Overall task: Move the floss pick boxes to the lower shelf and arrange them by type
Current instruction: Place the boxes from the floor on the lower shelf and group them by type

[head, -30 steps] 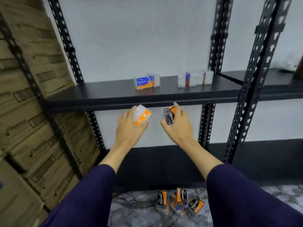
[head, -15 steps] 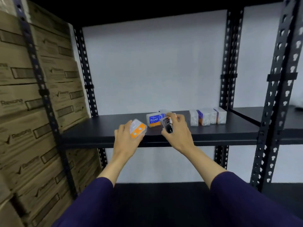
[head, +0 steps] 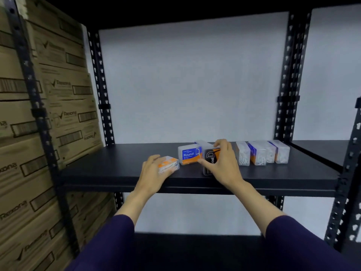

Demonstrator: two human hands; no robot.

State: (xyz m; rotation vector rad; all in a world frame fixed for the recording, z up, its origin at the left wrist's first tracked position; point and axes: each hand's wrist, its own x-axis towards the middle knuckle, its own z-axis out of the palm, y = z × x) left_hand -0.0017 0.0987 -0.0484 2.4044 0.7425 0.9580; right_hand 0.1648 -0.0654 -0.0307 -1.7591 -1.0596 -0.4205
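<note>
Both hands were on the black shelf [head: 109, 173], each w/ a floss pick box. My left hand [head: 154, 174] lay over the orange-and-clear box [head: 169, 164], fingers curled round it from the near-left side; the box sat flat on the shelf, long axis running left-right, just left of the blue "Round" box [head: 189, 157] w/ a small gap between. My right hand [head: 222, 165] pinched the black charcoal box [head: 209, 163], thumb on its left face, fingers hooked over the far top edge; that box stood on end, long axis vertical, touching or nearly touching the right side of the "Round" box, couldn't tell which. Right of it, apart from the hand, stood a row of clear boxes [head: 259, 154] w/ blue and orange labels, text too small to read. Readable: "Round" in white on blue, smaller lines under it blurred; "...coal" running sideways on the black box; "Rexona" on the cardboard cartons [head: 64, 114] stacked at left. My read: the orange box's slot was to its right, beside "Round", so the left hand was the nearer one for that.
</note>
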